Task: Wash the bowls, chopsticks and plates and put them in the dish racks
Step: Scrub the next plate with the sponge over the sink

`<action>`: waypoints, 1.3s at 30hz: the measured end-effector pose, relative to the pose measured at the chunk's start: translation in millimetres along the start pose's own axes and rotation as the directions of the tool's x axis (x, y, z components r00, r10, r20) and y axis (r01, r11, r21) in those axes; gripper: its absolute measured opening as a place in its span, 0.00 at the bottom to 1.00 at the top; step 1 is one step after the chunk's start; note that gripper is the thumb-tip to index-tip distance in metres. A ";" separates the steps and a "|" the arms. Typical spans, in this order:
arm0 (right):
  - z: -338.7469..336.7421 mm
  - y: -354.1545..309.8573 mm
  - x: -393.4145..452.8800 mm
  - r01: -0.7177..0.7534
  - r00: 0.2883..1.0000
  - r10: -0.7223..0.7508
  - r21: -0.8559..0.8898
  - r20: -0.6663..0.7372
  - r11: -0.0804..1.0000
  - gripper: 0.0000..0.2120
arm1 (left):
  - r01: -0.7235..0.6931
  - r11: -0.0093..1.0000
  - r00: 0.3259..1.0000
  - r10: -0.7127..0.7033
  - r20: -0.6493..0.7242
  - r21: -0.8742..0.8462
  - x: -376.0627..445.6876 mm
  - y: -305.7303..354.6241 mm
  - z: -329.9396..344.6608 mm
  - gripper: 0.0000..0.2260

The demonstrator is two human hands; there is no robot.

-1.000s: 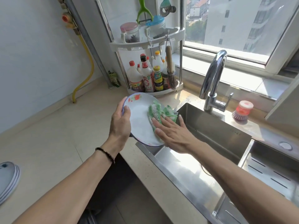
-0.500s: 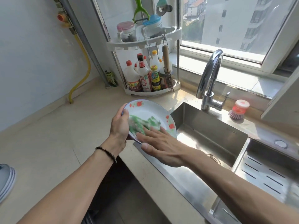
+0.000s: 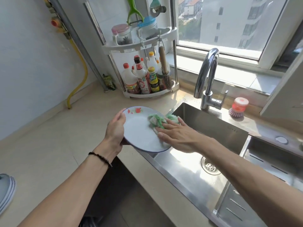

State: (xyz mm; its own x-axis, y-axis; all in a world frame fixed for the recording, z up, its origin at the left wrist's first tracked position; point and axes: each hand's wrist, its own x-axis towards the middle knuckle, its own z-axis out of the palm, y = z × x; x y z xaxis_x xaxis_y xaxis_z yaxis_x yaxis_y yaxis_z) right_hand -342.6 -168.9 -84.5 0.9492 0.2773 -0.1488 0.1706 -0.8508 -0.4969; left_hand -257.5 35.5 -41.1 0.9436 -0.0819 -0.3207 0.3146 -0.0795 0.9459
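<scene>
A white plate point(image 3: 139, 130) with red flowers and a blue rim is tilted over the sink's left edge. My left hand point(image 3: 115, 128) grips its left rim, thumb on the face. My right hand point(image 3: 178, 134) presses a green and white cloth point(image 3: 157, 121) flat against the plate's right side with straight fingers. A stack of white plates point(image 3: 6, 192) lies at the counter's far left edge, partly cut off.
The steel sink point(image 3: 205, 125) with its drain point(image 3: 210, 166) lies below the plate, the tap point(image 3: 208, 79) behind it. A pink dish brush point(image 3: 238, 108) stands by the tap. A corner rack point(image 3: 147, 94) holds bottles. A slotted steel tray point(image 3: 270, 163) is at right.
The cloth and my right hand slid from the plate's centre to its right side. The plate's white middle shows again.
</scene>
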 end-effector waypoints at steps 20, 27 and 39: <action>-14.1 8.0 -11.3 0.066 0.935 0.049 0.308 -0.351 0.949 0.13 | -0.789 -0.162 0.462 0.481 0.746 0.593 -3.5 -32.0 -0.8 0.21; -12.1 2.3 1.5 0.168 0.853 0.310 0.784 -0.420 0.598 0.19 | -0.553 0.486 0.833 0.323 0.449 0.677 -15.9 -0.9 23.8 0.16; 19.5 -42.8 19.7 0.162 0.799 0.130 0.417 -0.588 0.894 0.25 | -0.489 0.668 0.863 0.280 0.420 0.561 -23.3 0.5 39.7 0.19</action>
State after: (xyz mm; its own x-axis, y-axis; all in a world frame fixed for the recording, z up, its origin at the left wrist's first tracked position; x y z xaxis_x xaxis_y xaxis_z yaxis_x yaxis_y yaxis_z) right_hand -336.3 -118.3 -82.9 0.9355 -0.1513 0.3193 0.1960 -0.5295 -0.8253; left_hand -283.3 -2.1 -35.1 0.8595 -0.5101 -0.0331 -0.3091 -0.5701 0.7612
